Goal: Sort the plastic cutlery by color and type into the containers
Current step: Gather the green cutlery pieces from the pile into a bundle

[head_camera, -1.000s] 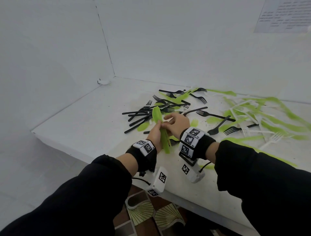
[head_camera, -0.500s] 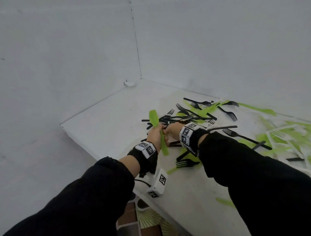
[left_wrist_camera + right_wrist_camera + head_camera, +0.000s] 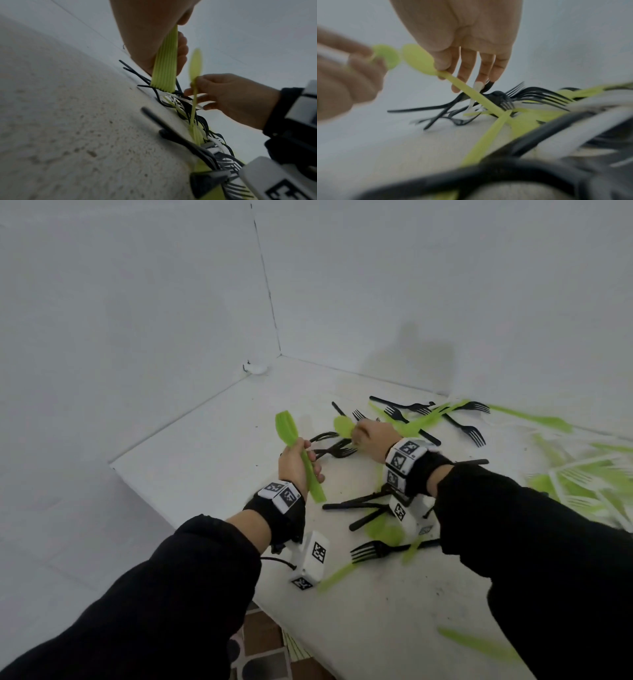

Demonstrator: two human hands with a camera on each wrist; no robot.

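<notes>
My left hand (image 3: 297, 460) grips a stack of green spoons (image 3: 301, 460) by the handles, bowls up; the ribbed handle ends (image 3: 164, 70) show in the left wrist view. My right hand (image 3: 371, 438) pinches a single green spoon (image 3: 343, 426) near its bowl, lifting it out of a tangle of black forks (image 3: 337, 448). In the right wrist view that spoon (image 3: 426, 63) runs from thumb and forefinger down into the pile (image 3: 498, 100). The two hands are a short way apart above the white table (image 3: 212, 460).
More black forks (image 3: 469, 433), green pieces (image 3: 534, 419) and white forks (image 3: 575, 477) lie scattered to the right and near the front. The table's left edge (image 3: 144, 491) drops to patterned floor (image 3: 263, 655). White walls close the back corner. No containers are in view.
The hands were together at the green stack one second ago; now they have parted. My right hand has reached into the pile and raised one green spoon. The camera view swung left.
</notes>
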